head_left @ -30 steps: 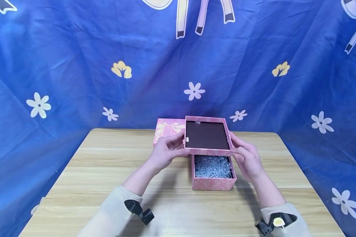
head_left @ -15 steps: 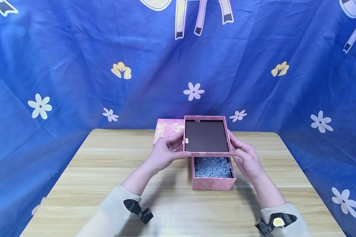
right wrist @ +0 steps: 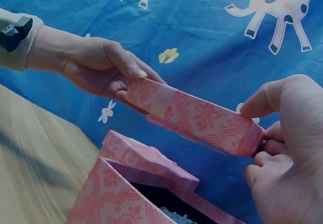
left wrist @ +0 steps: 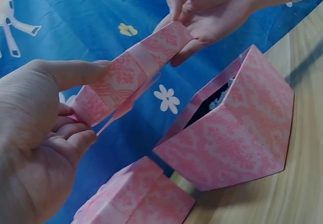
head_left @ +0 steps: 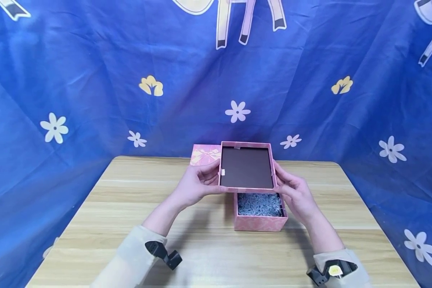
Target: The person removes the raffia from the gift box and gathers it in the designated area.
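Both hands hold a pink patterned box lid (head_left: 246, 168) in the air, its dark inside turned up toward the head camera. My left hand (head_left: 196, 182) grips the lid's left side, thumb along the near rim. On the opposite side my right hand (head_left: 295, 192) pinches the near right corner. A ribbon (left wrist: 123, 110) hangs along the lid's underside in the left wrist view. Below and nearer stands the open pink box (head_left: 261, 223), which holds blue-grey shredded paper (head_left: 259, 205). The lid covers the box's far part in the head view.
A second pink box (head_left: 205, 154) with a bow on its closed lid stands at the back, partly hidden by the left hand and the held lid. The wooden table (head_left: 137, 224) ends at a blue patterned cloth (head_left: 180, 100) behind.
Held by both hands, the lid has shifted slightly left and toward the person, covering a little more of the open box. The grip looks the same.
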Demonstrator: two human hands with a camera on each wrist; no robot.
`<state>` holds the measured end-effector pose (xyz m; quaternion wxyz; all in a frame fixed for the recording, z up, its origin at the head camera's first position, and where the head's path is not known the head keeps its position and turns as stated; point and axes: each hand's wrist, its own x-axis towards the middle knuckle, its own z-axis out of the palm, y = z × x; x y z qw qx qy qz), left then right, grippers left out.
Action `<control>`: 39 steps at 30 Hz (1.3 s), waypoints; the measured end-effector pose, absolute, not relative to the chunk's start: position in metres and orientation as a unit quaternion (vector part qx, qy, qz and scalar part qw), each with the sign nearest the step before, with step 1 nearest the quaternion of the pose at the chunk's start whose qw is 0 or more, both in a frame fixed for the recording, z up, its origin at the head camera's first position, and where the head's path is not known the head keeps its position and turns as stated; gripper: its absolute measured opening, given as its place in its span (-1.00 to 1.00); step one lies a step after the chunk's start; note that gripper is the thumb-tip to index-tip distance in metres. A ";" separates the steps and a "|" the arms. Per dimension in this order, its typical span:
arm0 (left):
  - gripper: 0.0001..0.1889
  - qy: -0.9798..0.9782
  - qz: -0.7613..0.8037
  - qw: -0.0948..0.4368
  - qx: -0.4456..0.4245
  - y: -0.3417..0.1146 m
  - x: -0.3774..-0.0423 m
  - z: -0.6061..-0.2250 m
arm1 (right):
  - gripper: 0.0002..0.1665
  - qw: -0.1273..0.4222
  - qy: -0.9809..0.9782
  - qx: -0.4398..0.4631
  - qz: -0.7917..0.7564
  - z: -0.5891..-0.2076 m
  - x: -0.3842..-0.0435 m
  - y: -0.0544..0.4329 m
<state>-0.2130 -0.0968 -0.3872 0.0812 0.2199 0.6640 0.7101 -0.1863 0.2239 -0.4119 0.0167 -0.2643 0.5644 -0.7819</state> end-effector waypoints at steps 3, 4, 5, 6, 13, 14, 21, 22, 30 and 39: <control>-0.09 0.670 0.702 0.078 0.227 -0.104 -0.213 -0.387 | -0.18 0.026 0.567 -0.278 -0.775 -0.413 -0.187 0.222; -0.10 0.672 0.699 0.078 0.231 -0.107 -0.213 -0.387 | -0.18 0.030 0.570 -0.280 -0.772 -0.413 -0.187 0.221; -0.10 0.676 0.695 0.076 0.234 -0.109 -0.212 -0.387 | -0.17 0.033 0.573 -0.280 -0.770 -0.413 -0.187 0.220; -0.10 0.678 0.691 0.076 0.236 -0.111 -0.212 -0.387 | -0.16 0.037 0.576 -0.278 -0.768 -0.412 -0.187 0.219; -0.08 0.684 0.686 0.076 0.236 -0.131 -0.208 -0.384 | -0.11 0.055 0.601 -0.294 -0.741 -0.408 -0.188 0.208; -0.08 0.683 0.687 0.078 0.235 -0.135 -0.207 -0.383 | -0.10 0.058 0.601 -0.302 -0.738 -0.408 -0.188 0.207; -0.09 0.695 0.676 0.077 0.231 -0.157 -0.202 -0.383 | -0.06 0.077 0.602 -0.324 -0.726 -0.407 -0.190 0.193; -0.09 0.698 0.673 0.075 0.231 -0.159 -0.202 -0.383 | -0.06 0.078 0.605 -0.325 -0.723 -0.407 -0.190 0.191; -0.11 0.712 0.658 0.062 0.240 -0.180 -0.198 -0.386 | -0.06 0.086 0.608 -0.343 -0.710 -0.409 -0.194 0.174; -0.11 0.713 0.658 0.063 0.232 -0.201 -0.190 -0.395 | -0.05 0.092 0.619 -0.343 -0.700 -0.412 -0.191 0.153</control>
